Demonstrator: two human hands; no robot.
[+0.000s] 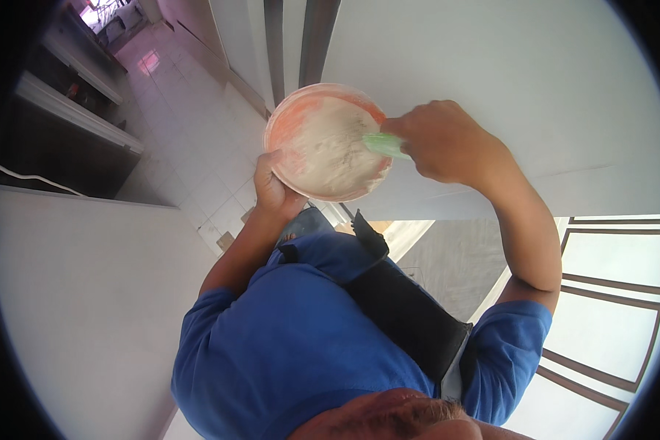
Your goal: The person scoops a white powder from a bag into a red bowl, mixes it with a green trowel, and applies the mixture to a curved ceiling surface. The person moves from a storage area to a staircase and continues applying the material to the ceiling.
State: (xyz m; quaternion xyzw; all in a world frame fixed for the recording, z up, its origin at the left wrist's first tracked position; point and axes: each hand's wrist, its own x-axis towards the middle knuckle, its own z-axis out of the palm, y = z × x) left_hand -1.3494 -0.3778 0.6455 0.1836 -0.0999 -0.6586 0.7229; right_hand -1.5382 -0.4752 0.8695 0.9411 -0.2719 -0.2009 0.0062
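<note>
Grips round bowl [279, 126] of lumpy mix [334, 152] in left hand [274, 188], green tool [385, 144] in right hand [445, 142], with wall [506, 73] beside bowl.

Your left forearm [238, 253] reaches ahead and slightly inward to your left hand [271, 189], whose thumb [267, 165] lies on top while the rest curves underneath, partly hidden. Your right arm [528, 235] swings wide, bent at the elbow [545, 282]; your right hand [441, 143] points inward, back upward, curled into a firm grip.
</note>
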